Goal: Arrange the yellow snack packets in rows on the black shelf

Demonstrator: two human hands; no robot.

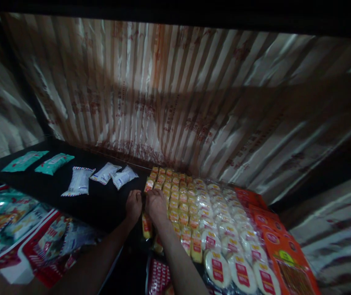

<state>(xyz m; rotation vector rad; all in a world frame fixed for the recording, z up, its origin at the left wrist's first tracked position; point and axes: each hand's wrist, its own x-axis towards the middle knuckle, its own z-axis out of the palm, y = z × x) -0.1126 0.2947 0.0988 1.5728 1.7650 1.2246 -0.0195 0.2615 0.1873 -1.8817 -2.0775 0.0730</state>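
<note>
My left hand is at the left edge of the rows of small yellow wrapped snack cakes, its fingers curled inward. Right beside it, my right hand reaches over the leftmost row with bent fingers close together. Whatever lies between the fingers of either hand is hidden. A yellow wrapped cake with a red label shows just below my right hand. Left of my hands, white wrapped packets lie apart on the black shelf.
Two teal packets lie farther left. Round white packaged cakes and orange snack bags fill the right side. An open red bag of mixed packets stands at lower left. Printed plastic sheeting hangs behind.
</note>
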